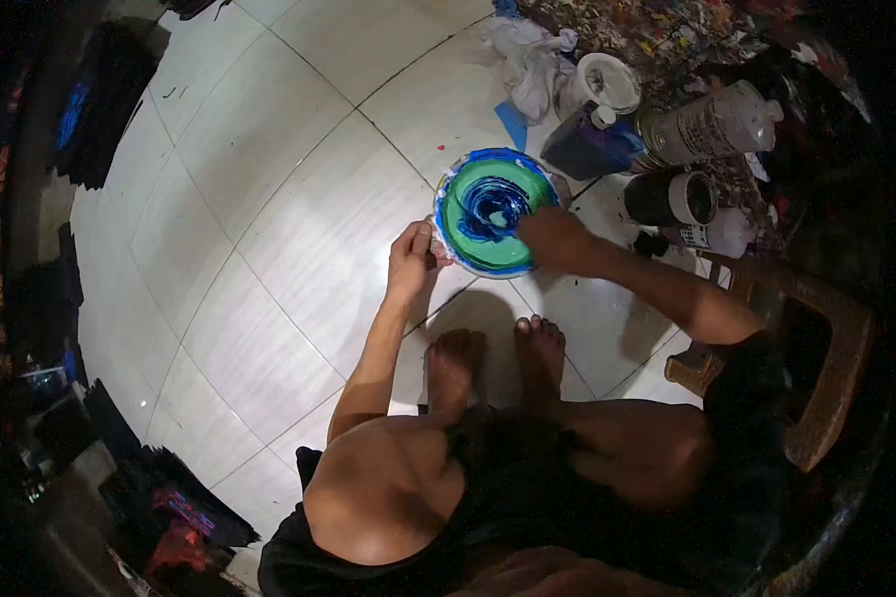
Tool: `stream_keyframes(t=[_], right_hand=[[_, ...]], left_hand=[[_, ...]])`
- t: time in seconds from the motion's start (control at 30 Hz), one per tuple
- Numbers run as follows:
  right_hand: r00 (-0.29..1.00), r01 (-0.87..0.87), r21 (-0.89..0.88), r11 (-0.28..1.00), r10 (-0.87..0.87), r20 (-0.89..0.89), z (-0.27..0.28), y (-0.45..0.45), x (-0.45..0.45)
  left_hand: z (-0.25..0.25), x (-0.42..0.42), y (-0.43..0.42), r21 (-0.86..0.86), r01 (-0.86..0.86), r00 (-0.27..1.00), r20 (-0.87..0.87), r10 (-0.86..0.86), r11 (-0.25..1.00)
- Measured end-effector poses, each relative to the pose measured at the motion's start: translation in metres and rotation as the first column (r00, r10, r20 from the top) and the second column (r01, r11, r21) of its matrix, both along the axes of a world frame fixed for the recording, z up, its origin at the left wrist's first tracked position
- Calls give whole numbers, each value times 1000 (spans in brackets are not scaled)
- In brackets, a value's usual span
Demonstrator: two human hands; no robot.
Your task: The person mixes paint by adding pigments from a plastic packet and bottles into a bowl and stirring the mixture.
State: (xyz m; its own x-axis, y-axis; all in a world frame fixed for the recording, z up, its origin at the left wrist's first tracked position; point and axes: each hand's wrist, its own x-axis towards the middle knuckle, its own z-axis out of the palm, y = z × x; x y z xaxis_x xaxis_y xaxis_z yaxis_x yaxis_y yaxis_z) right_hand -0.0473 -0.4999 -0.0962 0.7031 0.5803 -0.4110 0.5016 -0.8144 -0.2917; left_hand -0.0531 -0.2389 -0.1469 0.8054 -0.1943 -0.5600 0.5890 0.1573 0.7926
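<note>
A round tub (pixel 435 213) of paint stands on the tiled floor in front of my feet. Its paint (pixel 455 221) is green with a dark blue swirl around the middle, and blue and white smears coat the rim. My left hand (pixel 413 261) grips the tub's lower left edge, thumb on top. Over the right side of the tub is my right hand (pixel 556 241), closed in a fist; whatever it holds is hidden beneath it.
Right of the tub stand a dark blue jug (pixel 589 147), a white pail (pixel 609 84), a clear bottle (pixel 717 124) and a black container (pixel 667 199). A crumpled white plastic bag (pixel 530 65) lies behind. A wooden frame (pixel 834 333) is at my right; dark stacks (pixel 114 99) line the left.
</note>
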Motion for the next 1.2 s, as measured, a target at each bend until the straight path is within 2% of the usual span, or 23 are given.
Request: stream_keyframes(t=[0.03,0.07,0.13,0.17,0.2,0.27,0.3,0.33,0.43,0.47,0.53,0.6,0.67,0.7,0.73,0.77,0.87,0.93,0.97,1.0,1.07,1.13,1.2], right_hand=[[995,94,-20,995,-93,19,-1,-9,6],[996,90,-25,996,-90,11,-6,-9,10],[962,106,-26,994,-96,255,-12,-4,22],[942,134,-54,990,-110,317,8,17,13],[943,135,-51,990,-112,315,12,20,0],[985,59,52,997,-67,160,14,19,-13],[988,62,-21,998,-58,141,2,3,-8],[989,59,-21,998,-55,139,0,2,2],[943,54,42,998,-65,325,4,-5,23],[942,58,37,998,-67,328,8,2,18],[970,103,6,995,-102,220,12,24,-1],[988,53,-34,998,-48,144,9,-7,-6],[982,173,-61,983,-168,84,18,-32,5],[967,207,-151,967,-179,182,12,-34,14],[967,207,-161,965,-176,185,9,-28,13],[949,138,-52,989,-117,294,9,-14,7],[967,92,-30,995,-82,241,21,-5,-12],[999,41,-215,976,-43,-5,22,-24,-8],[980,135,-186,973,-103,167,17,-28,-2],[979,136,-192,972,-103,174,11,-27,4],[927,119,59,991,-133,351,12,-1,15],[928,124,30,992,-127,352,15,12,3],[997,59,-5,998,-59,55,1,-2,-8]], left_hand=[[0,0,-1,-6,-9,1000,2,9,1000],[0,-3,-3,-16,-13,1000,-3,13,1000],[0,0,-5,-27,-22,1000,-4,22,999],[0,-1,-5,-29,-19,1000,8,19,999],[1,-2,-4,-26,-11,1000,18,11,1000],[6,0,-3,-14,-15,1000,8,15,1000],[9,-2,-4,-13,-28,1000,-8,28,1000],[9,-4,-4,-14,-43,999,-26,43,999],[2,-5,-6,-30,-35,999,-6,35,999],[1,-4,-6,-19,-41,999,9,41,999],[2,-2,-4,-15,-6,1000,2,6,1000],[7,-3,-2,1,-4,999,-39,4,1000],[4,-9,-1,-59,-31,999,-15,30,998],[5,-10,-3,-43,-43,999,-26,41,998],[7,-9,-6,-28,-53,998,-33,52,998],[6,-6,-5,-31,-11,1000,4,11,999],[9,-6,-5,-20,-28,999,-33,28,999],[15,-5,-6,-27,-53,998,-39,52,998],[17,-8,-9,-38,-69,996,-50,67,997],[12,-7,-8,-44,-68,997,-44,67,997],[1,-7,-4,-65,8,999,50,-4,998],[0,-4,-9,-36,-21,999,26,22,999],[2,-7,-4,-25,-39,999,-17,39,999]])
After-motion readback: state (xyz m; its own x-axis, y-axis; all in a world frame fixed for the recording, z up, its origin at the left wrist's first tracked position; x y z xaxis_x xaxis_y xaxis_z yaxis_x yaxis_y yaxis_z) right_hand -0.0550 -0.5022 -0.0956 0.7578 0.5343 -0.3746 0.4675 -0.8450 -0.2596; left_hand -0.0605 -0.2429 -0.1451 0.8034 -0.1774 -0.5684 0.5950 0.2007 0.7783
